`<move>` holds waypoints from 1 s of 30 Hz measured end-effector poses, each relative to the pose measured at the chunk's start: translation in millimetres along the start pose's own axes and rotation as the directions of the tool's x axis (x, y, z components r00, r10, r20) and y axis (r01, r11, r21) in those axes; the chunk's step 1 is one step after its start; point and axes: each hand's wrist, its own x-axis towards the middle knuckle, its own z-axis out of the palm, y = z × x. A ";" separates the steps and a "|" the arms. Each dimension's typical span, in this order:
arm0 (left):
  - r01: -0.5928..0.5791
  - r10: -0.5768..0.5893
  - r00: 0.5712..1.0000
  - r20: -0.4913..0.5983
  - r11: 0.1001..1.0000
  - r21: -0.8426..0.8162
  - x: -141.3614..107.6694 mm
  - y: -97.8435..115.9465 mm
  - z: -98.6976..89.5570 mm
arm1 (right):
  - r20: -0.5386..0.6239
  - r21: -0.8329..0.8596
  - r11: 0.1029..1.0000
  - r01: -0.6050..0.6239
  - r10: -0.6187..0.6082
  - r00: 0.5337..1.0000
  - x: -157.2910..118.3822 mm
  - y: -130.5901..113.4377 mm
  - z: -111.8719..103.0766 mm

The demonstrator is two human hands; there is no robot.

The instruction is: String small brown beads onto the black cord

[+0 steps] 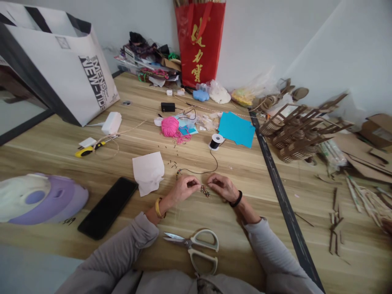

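My left hand (183,188) is closed in a pinch at the middle of the table, beside a small dark beaded piece (205,191). Facing it, my right hand (223,187) pinches at the other side of that piece. What lies between the fingertips is too small to tell. Black cord (199,173) curves from a white-rimmed spool (216,141) to coloured beads (179,173) by my left hand. Small dark pieces (172,164) lie scattered beyond. Scissors (190,243) with pale handles lie partly spread, nearer my body.
A black phone (108,207), white paper (148,172) and a purple-white object (45,198) lie left. Pink yarn (170,126), blue sheets (236,129) and a red bag (200,43) stand or lie behind. Brown woven structures (294,132) are at right, past a dark strip (280,192).
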 end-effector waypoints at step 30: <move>0.048 -0.051 0.998 -0.036 0.995 -0.086 6.0 -1.4 2.7 | -0.156 -0.105 0.994 0.039 -0.055 0.986 -4.5 -3.9 21.0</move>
